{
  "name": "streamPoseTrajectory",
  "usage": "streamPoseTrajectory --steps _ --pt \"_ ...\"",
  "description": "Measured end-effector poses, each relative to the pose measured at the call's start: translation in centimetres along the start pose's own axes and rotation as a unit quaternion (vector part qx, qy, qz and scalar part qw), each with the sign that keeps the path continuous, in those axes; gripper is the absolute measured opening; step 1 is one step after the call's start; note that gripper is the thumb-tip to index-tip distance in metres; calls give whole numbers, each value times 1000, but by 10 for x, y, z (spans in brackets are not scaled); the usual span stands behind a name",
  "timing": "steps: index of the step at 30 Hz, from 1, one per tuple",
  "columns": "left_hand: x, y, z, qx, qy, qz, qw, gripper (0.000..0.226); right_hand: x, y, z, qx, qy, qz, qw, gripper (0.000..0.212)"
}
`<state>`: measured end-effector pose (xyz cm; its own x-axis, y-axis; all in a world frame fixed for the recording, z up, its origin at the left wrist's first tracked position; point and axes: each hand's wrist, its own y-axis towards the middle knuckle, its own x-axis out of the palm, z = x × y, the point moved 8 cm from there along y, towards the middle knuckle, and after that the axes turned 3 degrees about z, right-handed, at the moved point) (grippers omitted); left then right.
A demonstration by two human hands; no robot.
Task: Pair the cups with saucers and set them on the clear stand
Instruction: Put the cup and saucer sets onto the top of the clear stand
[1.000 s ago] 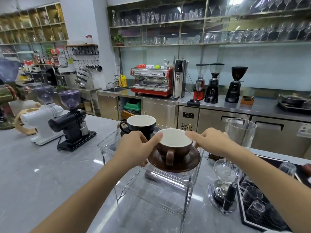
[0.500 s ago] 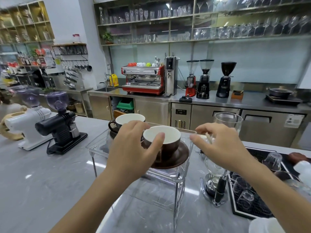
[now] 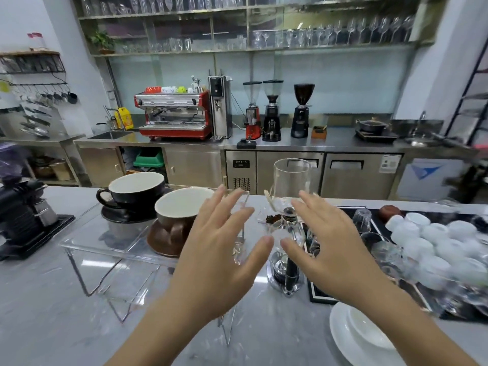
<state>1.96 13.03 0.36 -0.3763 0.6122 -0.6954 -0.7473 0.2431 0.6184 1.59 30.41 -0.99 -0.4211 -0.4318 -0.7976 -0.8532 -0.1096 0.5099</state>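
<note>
The brown cup stands upright on its brown saucer at the right end of the clear stand, handle toward us; the black cup behind it on the black saucer points its handle left. Half a second ago our left hand gripped the brown cup's rim; now both it and the right hand are off it, fingers spread, palms down, empty. Through motion blur, the stand appears to rest on the desk.

Hands off brown cup.
</note>
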Motion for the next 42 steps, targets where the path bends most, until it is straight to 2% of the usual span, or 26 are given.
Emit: streamPoseTrajectory --steps 5,10,23,30,42 --pt "40 -9 26 38 -26 -41 998 69 -2 -30 32 35 -2 -14 999 80" --pt "82 -24 43 31 -56 -79 995 70 -3 -63 65 74 -4 -19 997 80" --pt "186 -81 66 -37 -111 -154 981 73 23 -152 157 190 29 -83 978 82" --pt "235 -104 70 -81 -119 -213 966 80 37 -190 196 244 45 -96 964 70" --pt "293 -99 64 -95 -86 -285 950 63 65 -211 247 356 83 -102 925 68"
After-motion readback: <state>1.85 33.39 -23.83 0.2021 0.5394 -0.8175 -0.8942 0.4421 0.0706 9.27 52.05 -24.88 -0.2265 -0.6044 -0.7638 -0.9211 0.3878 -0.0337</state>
